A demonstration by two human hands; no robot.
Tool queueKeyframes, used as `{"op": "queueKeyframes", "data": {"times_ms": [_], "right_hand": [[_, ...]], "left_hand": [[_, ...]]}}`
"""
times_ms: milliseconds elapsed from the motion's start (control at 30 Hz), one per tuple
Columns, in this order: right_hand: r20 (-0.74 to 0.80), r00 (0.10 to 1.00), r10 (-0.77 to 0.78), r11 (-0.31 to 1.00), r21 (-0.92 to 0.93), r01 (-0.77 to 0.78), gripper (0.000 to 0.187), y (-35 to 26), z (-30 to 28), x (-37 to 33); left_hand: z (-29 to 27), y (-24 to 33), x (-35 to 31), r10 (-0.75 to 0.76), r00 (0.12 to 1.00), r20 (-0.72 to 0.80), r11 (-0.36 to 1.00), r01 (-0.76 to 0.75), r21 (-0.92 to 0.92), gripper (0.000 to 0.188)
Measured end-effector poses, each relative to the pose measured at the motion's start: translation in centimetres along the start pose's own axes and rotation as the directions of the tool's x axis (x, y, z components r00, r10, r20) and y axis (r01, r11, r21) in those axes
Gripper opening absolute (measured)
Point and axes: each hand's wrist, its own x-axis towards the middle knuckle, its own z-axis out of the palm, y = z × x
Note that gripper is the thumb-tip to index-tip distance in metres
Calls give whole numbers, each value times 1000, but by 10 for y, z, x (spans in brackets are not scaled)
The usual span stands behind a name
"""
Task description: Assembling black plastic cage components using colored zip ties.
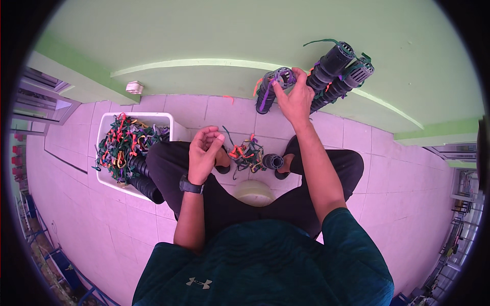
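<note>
My right hand (297,99) reaches forward, thumb and fingers closed on the rim of a slotted plastic net cup (284,76) with a purple strip. That cup is at the top of a short black stack (265,101) by the wall. My left hand (203,150), with a dark watch on its wrist, hovers above my left knee; its fingers are loosely bent and apart, and nothing shows in it. Between my feet lies a small pile of coloured fabric strips (247,155), with a single black net cup (273,161) beside it.
Two taller stacks of net cups (334,58) with strips hanging out lean near the green wall (214,41). To my left, a white bin (174,126) holds a heap of coloured strips (127,145) and black cup stacks (145,187). A pale round stool (253,192) is beneath me.
</note>
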Motion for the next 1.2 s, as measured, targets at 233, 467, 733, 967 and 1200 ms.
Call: {"op": "queueKeyframes", "data": {"times_ms": [233, 467, 733, 967, 1200], "right_hand": [[332, 915, 231, 960, -231, -159, 60, 45, 71, 35], [106, 990, -98, 966, -231, 120, 78, 47, 84, -13], [705, 434, 561, 729, -669, 144, 95, 96, 70, -200], [519, 631, 577, 787, -561, -257, 61, 92, 35, -156], [751, 346, 562, 317, 191, -929, 55, 22, -10, -146]], "left_hand": [[-40, -50, 15, -142, 990, -3, 982, 141, 123, 29], [-34, -55, 33, -114, 992, -58, 973, 123, 198, 28], [-17, -66, 31, -195, 980, 40, 943, 176, 283, 29], [35, -128, 17, -569, 798, 201, 795, 470, 383, 63], [86, -157, 29, -707, 675, 211, 525, 701, -482, 59]]}}
